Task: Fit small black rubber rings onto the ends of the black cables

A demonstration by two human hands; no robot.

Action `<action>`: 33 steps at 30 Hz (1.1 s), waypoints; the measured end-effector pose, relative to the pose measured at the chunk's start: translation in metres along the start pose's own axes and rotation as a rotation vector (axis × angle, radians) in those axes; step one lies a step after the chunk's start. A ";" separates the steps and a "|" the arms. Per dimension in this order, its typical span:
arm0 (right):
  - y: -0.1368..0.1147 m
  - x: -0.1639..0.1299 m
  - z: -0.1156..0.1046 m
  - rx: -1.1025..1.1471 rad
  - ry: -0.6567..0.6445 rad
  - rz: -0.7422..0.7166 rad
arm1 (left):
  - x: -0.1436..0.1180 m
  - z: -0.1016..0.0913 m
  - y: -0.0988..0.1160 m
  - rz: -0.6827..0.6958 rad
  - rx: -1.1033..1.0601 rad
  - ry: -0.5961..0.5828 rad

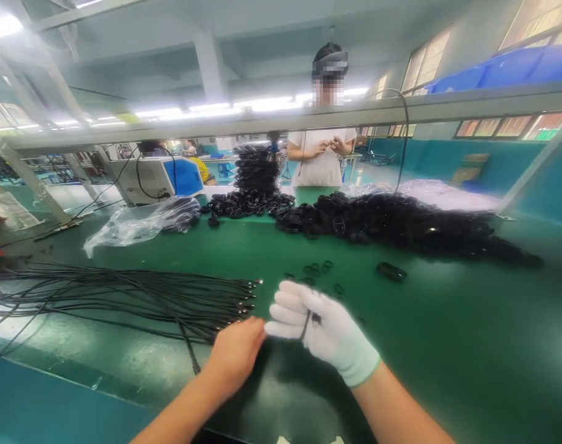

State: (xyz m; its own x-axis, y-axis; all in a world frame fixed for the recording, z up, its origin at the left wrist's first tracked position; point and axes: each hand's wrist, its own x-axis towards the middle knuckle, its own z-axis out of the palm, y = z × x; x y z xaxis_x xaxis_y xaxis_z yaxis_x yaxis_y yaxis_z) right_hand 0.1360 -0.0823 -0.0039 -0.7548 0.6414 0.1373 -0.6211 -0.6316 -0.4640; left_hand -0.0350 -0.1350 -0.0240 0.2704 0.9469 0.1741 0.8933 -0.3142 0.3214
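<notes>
My left hand (237,351), bare, is closed beside the tips of a fan of black cables (161,296). Its fingertips meet the fingers of my right hand, and whatever they pinch is hidden. On my right hand (315,324) is a white knitted glove. Its fingers are curled, and a thin black strip (305,325) with a small dark piece runs across the palm. Just beyond the glove, several small black rings (314,269) lie loose on the green table mat (447,327). A larger black oval piece (392,272) rests farther right.
A long heap of black parts (378,219) spans the table's back, with a tall stack of black bundles (257,168) behind. At back left are a clear plastic bag (133,225) and a white-and-blue machine (156,179). A rail crosses overhead. Opposite stands a person (322,148).
</notes>
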 end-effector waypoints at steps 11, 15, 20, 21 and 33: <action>0.031 -0.010 -0.002 -0.142 -0.208 0.436 | 0.025 -0.086 0.017 0.286 -0.093 -0.072; 0.034 -0.010 0.001 -0.090 -0.169 0.399 | 0.032 -0.058 0.001 0.116 -0.601 -0.146; 0.018 -0.007 0.004 -0.005 -0.095 0.156 | 0.011 -0.016 -0.014 -0.072 -0.299 -0.005; 0.013 -0.006 0.004 -0.020 -0.068 0.111 | 0.005 -0.012 -0.014 -0.083 -0.168 0.013; 0.029 -0.008 -0.008 -0.271 0.012 0.222 | -0.009 -0.044 0.017 0.283 0.100 0.061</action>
State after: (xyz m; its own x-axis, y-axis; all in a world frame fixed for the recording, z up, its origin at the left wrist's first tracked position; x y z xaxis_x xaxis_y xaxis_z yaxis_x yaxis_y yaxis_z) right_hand 0.1256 -0.1018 -0.0257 -0.8618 0.5073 -0.0021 -0.3625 -0.6186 -0.6971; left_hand -0.0378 -0.1520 0.0206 0.4947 0.8157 0.2999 0.8170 -0.5542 0.1595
